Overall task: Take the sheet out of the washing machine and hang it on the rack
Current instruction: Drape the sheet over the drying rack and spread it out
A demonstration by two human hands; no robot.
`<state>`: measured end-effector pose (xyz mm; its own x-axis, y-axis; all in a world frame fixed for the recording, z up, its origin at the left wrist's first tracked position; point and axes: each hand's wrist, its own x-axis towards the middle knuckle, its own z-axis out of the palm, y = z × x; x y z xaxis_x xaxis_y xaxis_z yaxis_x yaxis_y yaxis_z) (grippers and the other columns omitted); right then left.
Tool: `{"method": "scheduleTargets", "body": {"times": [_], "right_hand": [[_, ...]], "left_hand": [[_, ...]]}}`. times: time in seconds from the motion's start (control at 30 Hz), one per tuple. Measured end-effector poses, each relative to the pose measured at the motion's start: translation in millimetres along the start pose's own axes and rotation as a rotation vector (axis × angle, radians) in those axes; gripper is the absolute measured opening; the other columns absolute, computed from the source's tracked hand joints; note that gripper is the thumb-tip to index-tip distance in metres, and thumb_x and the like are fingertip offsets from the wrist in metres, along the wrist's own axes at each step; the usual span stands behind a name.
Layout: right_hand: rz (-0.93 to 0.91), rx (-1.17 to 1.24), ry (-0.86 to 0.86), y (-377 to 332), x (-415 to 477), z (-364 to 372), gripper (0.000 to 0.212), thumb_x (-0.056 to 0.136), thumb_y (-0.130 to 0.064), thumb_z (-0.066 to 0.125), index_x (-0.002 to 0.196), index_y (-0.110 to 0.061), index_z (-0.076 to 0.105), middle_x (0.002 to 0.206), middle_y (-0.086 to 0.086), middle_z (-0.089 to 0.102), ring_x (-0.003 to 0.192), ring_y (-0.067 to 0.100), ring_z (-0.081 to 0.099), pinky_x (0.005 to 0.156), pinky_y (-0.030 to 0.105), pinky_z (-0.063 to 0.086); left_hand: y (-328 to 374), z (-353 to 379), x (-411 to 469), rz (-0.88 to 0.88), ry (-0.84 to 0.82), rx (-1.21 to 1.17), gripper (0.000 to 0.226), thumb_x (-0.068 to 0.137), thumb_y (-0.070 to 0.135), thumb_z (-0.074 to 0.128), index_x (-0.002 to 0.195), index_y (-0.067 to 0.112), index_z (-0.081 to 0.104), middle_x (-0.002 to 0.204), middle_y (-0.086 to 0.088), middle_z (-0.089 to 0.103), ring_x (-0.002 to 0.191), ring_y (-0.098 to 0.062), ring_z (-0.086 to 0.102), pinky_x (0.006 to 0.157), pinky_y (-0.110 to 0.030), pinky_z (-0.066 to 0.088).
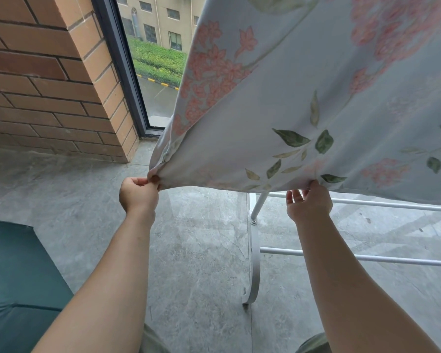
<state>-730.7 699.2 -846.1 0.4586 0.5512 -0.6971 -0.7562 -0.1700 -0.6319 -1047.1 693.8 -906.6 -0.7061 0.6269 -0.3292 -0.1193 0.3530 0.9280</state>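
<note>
A pale blue sheet point(303, 98) printed with pink flowers and green leaves hangs down from above and fills the upper right. My left hand point(138, 193) pinches its lower left corner and pulls it out to the left. My right hand point(308, 203) holds the bottom hem further right, thumb on the cloth and fingers partly spread under the edge. The white metal rack point(255, 240) stands behind and below the sheet, its legs and two horizontal bars showing under the hem. The rack's top is hidden by the sheet. No washing machine is in view.
A brick wall point(49, 85) stands at the left, beside a dark-framed window point(127, 72) looking onto a street. Grey stone floor point(201, 250) lies underfoot. A dark green cushioned surface point(18, 276) sits at the lower left.
</note>
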Motion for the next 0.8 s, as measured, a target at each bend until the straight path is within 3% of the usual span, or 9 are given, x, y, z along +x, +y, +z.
{"method": "scheduleTargets", "body": {"times": [0.3, 0.47, 0.8], "right_hand": [[0.001, -0.004, 0.006, -0.9, 1.9, -2.3, 0.009, 0.093, -0.015, 0.06, 0.1, -0.02, 0.063, 0.108, -0.001, 0.069, 0.103, 0.019, 0.068, 0.097, 0.035, 0.053], [0.005, 0.03, 0.008, -0.5, 1.8, -1.9, 0.01, 0.093, -0.011, 0.057, 0.098, -0.018, 0.062, 0.105, 0.001, 0.068, 0.102, 0.018, 0.066, 0.099, 0.035, 0.053], [-0.005, 0.09, -0.002, -2.1, -1.9, -3.8, 0.015, 0.092, 0.0, 0.055, 0.099, -0.011, 0.062, 0.104, 0.005, 0.07, 0.095, 0.02, 0.069, 0.097, 0.035, 0.055]], "left_hand": [[-1.2, 6.8, -2.1, -0.172, 0.001, -0.186, 0.024, 0.086, 0.001, 0.071, 0.089, 0.013, 0.05, 0.11, -0.01, 0.065, 0.085, -0.025, 0.075, 0.071, -0.027, 0.06], [-4.5, 7.8, -0.3, -0.247, -0.004, -0.251, 0.027, 0.088, -0.002, 0.07, 0.085, 0.013, 0.047, 0.1, -0.008, 0.066, 0.081, -0.022, 0.075, 0.089, -0.036, 0.06], [-4.9, 11.1, -4.5, -0.358, -0.004, -0.408, 0.029, 0.089, -0.012, 0.064, 0.087, 0.011, 0.046, 0.095, -0.008, 0.066, 0.081, -0.021, 0.073, 0.09, -0.037, 0.06]]}}
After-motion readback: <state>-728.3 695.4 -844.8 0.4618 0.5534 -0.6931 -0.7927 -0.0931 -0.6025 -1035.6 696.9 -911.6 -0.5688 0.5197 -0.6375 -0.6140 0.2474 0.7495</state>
